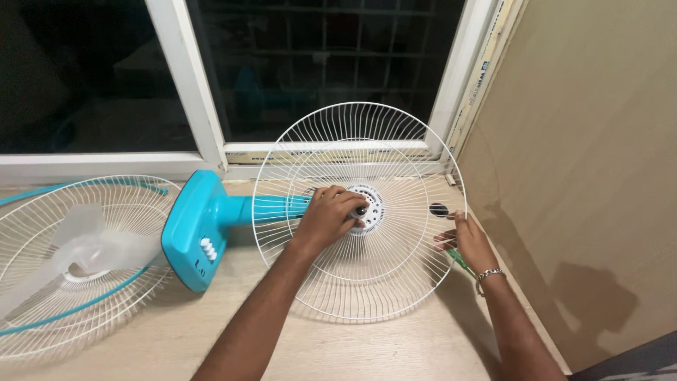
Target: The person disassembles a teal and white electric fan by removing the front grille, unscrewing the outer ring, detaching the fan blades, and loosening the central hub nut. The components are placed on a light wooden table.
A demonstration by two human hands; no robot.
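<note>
A turquoise fan body (201, 229) lies on its side on a wooden table (395, 346), its neck pointing right. A round white wire grille (352, 152) stands on the motor end, tilted toward me. My left hand (326, 217) is inside the grille at its hub (368, 208), fingers closed around the centre piece. My right hand (469, 240) rests at the grille's right rim and holds a thin green tool (460, 259); a bracelet sits on that wrist. A small black round piece (438, 209) lies just behind the right hand.
At the left lies a second white wire grille (42, 296) with a turquoise rim and translucent fan blades (84, 247) on top. A dark window with a white frame (197, 113) runs along the back. A beige wall (585, 176) closes the right side.
</note>
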